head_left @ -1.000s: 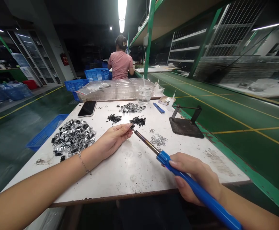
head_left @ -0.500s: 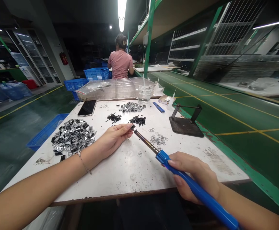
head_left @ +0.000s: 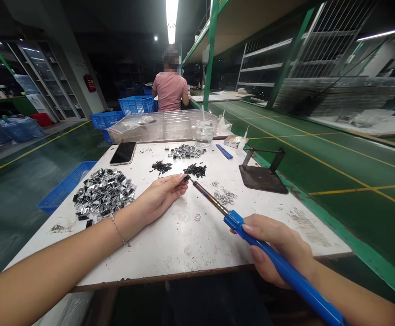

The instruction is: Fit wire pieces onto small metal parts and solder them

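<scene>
Nearest the camera, the right hand (head_left: 279, 251) is wrapped closed round the blue handle of the soldering iron (head_left: 252, 233), shaft angled up and away across the counter (head_left: 190, 244). Compared with a second ago the hand has barely shifted; the tip has lifted a touch and now sits just right of the left fingers (head_left: 179, 181), right up against the part (head_left: 186, 178) they hold. Contact itself is too fine to tell.

The left hand (head_left: 160, 197) lies out over the counter, thumb and fingers pinched shut on that small dark part, same place as before. So the judgement is that the joint is being worked, not finished: nothing has been set down.

Just right of the iron's shaft lies a scatter of wire clips (head_left: 224, 196). Left of the left wrist sits the big heap of shiny pieces (head_left: 104, 194). Beyond the fingers, two small dark piles (head_left: 195, 170), then a silver pile (head_left: 185, 152), a phone (head_left: 123, 153) off to the left and the iron's stand (head_left: 263, 174) to the right. Farther still, a glass cup (head_left: 204, 132) and a clear tray (head_left: 163, 124); well beyond, a person in pink (head_left: 169, 90) sits facing away.
</scene>
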`<state>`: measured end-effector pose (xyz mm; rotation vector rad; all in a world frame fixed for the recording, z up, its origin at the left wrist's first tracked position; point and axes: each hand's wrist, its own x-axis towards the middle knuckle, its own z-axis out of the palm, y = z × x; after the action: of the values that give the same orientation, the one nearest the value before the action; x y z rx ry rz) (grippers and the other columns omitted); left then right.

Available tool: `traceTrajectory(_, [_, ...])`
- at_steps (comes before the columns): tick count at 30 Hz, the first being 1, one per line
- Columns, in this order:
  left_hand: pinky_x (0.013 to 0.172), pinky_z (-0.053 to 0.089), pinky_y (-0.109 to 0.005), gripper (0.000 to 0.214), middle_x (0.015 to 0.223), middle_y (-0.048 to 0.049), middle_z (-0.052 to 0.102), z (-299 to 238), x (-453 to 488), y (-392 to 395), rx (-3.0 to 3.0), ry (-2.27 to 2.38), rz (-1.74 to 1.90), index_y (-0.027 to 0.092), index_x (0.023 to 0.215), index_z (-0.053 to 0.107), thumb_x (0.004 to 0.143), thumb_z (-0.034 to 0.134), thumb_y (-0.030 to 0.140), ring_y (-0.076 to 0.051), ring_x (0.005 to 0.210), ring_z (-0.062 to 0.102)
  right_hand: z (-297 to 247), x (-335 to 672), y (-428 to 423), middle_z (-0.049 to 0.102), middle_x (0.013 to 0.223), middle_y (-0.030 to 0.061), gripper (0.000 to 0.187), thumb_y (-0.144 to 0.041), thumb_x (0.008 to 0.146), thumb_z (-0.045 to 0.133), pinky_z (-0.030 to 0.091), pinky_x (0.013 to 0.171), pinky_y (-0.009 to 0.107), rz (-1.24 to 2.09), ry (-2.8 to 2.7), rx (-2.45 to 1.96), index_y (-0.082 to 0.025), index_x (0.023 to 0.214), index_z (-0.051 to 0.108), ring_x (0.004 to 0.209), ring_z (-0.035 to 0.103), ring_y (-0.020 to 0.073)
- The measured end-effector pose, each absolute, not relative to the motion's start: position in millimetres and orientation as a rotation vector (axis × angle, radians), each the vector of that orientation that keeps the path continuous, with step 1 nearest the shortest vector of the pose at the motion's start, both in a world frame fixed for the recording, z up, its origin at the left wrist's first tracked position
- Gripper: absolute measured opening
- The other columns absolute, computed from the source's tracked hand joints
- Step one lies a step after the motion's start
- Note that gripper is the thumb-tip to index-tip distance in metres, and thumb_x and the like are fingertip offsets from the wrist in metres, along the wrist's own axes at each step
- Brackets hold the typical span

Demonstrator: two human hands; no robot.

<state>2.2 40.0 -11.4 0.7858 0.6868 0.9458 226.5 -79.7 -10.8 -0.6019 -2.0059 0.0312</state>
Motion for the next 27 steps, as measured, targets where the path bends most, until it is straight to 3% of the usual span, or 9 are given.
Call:
traceTrajectory(12, [0.083, 0.050, -0.021, 0.018, 0.087, -0.0067, 0.066, -11.9, 1.5, 39.9, 0.864, 0.687, 0.880, 0.013, 0.095, 0.071, 0.079, 0.070, 0.021, -0.012, 0.083, 0.059, -8.6, 224.4, -78.0, 0.064, 0.073, 0.0070, 0.048, -0.006, 0.074, 0.053, 0.055, 0.045, 0.031, -0.039, -2.006, -0.622, -0.019, 0.120, 0.050, 0.057, 0.063, 0.0211])
traceTrajectory(27, [0.082, 0.052, -0.022, 0.011, 0.084, -0.0072, 0.066, -7.9, 1.0, 40.3, 0.800, 0.720, 0.909, 0.012, 0.090, 0.071, 0.081, 0.066, 0.017, -0.012, 0.081, 0.060, -10.8, 224.8, -79.3, 0.064, 0.070, 0.0054, 0.045, -0.009, 0.077, 0.053, 0.056, 0.046, 0.033, -0.026, -1.993, -0.639, -0.022, 0.120, 0.050, 0.055, 0.063, 0.0205])
